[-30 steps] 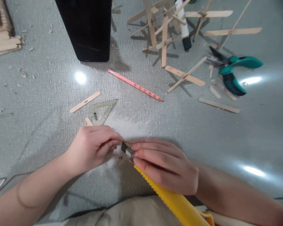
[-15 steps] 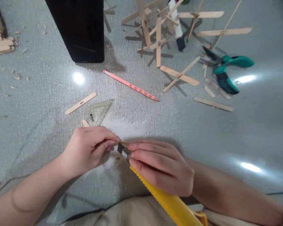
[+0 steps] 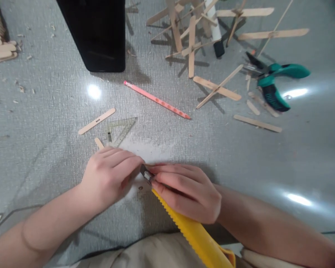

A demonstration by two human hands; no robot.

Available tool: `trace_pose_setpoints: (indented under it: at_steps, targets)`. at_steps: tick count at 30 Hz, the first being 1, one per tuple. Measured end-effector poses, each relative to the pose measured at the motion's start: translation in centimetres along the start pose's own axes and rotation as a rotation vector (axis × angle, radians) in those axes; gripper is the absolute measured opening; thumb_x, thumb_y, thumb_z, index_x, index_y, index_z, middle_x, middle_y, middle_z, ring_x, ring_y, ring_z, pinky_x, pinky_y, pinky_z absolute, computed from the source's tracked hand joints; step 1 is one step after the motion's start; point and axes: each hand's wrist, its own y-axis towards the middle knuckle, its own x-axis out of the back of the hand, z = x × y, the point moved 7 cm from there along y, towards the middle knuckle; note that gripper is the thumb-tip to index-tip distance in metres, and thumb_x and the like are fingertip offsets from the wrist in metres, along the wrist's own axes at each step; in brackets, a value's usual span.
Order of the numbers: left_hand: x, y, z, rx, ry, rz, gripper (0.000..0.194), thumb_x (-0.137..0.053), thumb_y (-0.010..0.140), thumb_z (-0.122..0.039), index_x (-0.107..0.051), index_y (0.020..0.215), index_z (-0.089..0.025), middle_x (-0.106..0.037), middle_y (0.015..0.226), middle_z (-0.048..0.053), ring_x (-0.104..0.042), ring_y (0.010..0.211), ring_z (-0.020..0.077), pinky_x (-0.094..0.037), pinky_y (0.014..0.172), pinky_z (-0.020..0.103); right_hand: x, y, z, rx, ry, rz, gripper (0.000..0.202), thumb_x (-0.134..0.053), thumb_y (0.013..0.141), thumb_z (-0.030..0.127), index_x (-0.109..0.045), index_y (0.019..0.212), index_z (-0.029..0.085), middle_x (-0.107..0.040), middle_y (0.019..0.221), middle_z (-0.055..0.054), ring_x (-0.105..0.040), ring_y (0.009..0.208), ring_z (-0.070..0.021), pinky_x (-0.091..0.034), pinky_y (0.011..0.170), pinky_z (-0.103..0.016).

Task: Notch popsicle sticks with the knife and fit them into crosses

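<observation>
The fingers (image 3: pixel 178 181) of my right hand (image 3: pixel 194 193) press together around the yellow cutter (image 3: pixel 188 229), close behind its blade (image 3: pixel 143 170), probably for control. Between both hands is a thin stick (image 3: pixel 150 165), which my left hand (image 3: pixel 107 178) likely steadies; I can't tell whether it pinches. Beyond lie set square (image 3: pixel 125 131) and pencil (image 3: pixel 158 100).

Passage: open tabletop (image 3: pixel 268 160) right of the right hand (image 3: pixel 188 191), bounded ahead by loose stick (image 3: pixel 258 123) and pliers (image 3: pixel 266 80). Black device (image 3: pixel 102 37) and crossed sticks (image 3: pixel 191 46) obstruct the far side; pencil (image 3: pixel 158 100) lies flat, nearer. Knife blade (image 3: pixel 143 171) blocks gap toward left hand (image 3: pixel 108 176).
</observation>
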Motion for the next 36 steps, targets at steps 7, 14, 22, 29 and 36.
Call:
trace_pose_setpoints:
  at_steps: [7, 14, 22, 29, 36]
  targets:
    - [-0.4, 0.2, 0.4, -0.026, 0.02, 0.039, 0.014, -0.058, 0.092, -0.012, -0.064, 0.1, -0.022, -0.069, 0.093, 0.002, -0.061, 0.084, 0.0177, -0.047, 0.074, 0.036, -0.4, -0.4, 0.0, 0.013, -0.001, 0.045, 0.018, -0.062, 0.085, -0.002, -0.067, 0.073, 0.011, -0.074, 0.077, -0.007, -0.075, 0.083, -0.0194, -0.067, 0.079, -0.031]
    - [-0.3, 0.9, 0.5, -0.043, 0.023, 0.071, 0.018, -0.055, 0.093, -0.01, -0.066, 0.094, -0.024, -0.069, 0.086, 0.0, -0.059, 0.077, 0.0166, -0.038, 0.067, 0.035, -0.4, -0.3, -0.2, 0.004, 0.016, 0.084, 0.016, -0.065, 0.082, -0.002, -0.067, 0.074, 0.012, -0.076, 0.076, -0.005, -0.075, 0.083, -0.0201, -0.067, 0.077, -0.03]
    - [-0.5, 1.2, 0.6, -0.028, -0.055, 0.1, 0.022, -0.055, 0.089, -0.001, -0.067, 0.093, -0.019, -0.068, 0.085, 0.002, -0.059, 0.079, 0.0158, -0.04, 0.07, 0.035, -0.8, -1.0, -1.4, -0.257, 0.135, 0.016, 0.019, -0.061, 0.085, 0.001, -0.063, 0.077, 0.017, -0.072, 0.073, 0.0, -0.074, 0.08, -0.0148, -0.066, 0.075, -0.024]
    - [-0.1, 1.4, 0.3, -0.036, -0.05, 0.069, 0.022, -0.056, 0.089, -0.001, -0.068, 0.091, -0.019, -0.068, 0.084, 0.0, -0.06, 0.079, 0.0135, -0.043, 0.072, 0.031, -1.0, -1.3, -1.6, -0.231, 0.108, 0.021, 0.023, -0.061, 0.084, 0.001, -0.06, 0.071, 0.02, -0.069, 0.07, 0.002, -0.074, 0.076, -0.0143, -0.066, 0.071, -0.022]
    - [-0.1, 1.3, 0.5, -0.047, -0.041, 0.065, 0.02, -0.057, 0.089, -0.002, -0.068, 0.09, -0.019, -0.068, 0.083, 0.001, -0.059, 0.079, 0.0148, -0.043, 0.071, 0.032, -0.8, -1.1, -1.3, -0.176, 0.07, 0.066, 0.027, -0.062, 0.084, 0.0, -0.06, 0.066, 0.021, -0.068, 0.071, 0.002, -0.074, 0.082, -0.015, -0.066, 0.072, -0.023]
